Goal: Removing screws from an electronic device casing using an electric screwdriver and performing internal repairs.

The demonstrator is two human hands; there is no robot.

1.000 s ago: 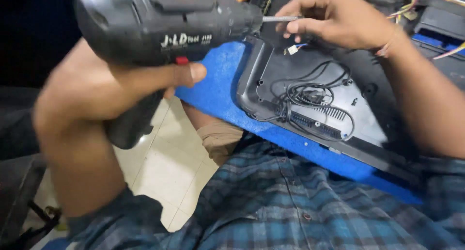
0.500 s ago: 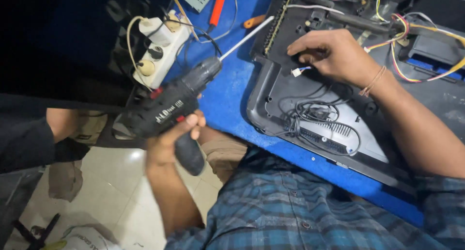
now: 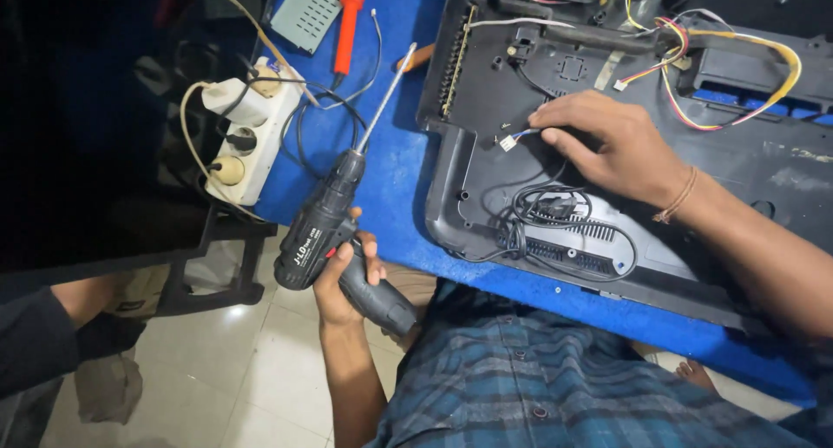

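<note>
My left hand [image 3: 343, 270] grips a black cordless drill [image 3: 325, 227] by its handle, below the table's front edge. Its long thin bit [image 3: 386, 101] points up and away over the blue table [image 3: 395, 174]. My right hand [image 3: 607, 148] rests flat on the opened black plastic back of an appliance [image 3: 486, 92], fingertips beside a small white connector on thin wires [image 3: 509, 141]. A coiled black cable [image 3: 555, 214] lies just below that hand. Red, yellow and white wires [image 3: 694, 49] run across the casing's top.
A white power strip [image 3: 243, 140] with plugs sits at the table's left edge. An orange-handled tool [image 3: 347, 23] and a grey-green vented box [image 3: 304, 9] lie at the far left. Another person's dark sleeve [image 3: 35, 335] shows at the lower left, over a tiled floor [image 3: 252, 361].
The drill has dropped from close before the camera to down by the table's edge. My right hand slid lower on the casing. The view has widened.
</note>
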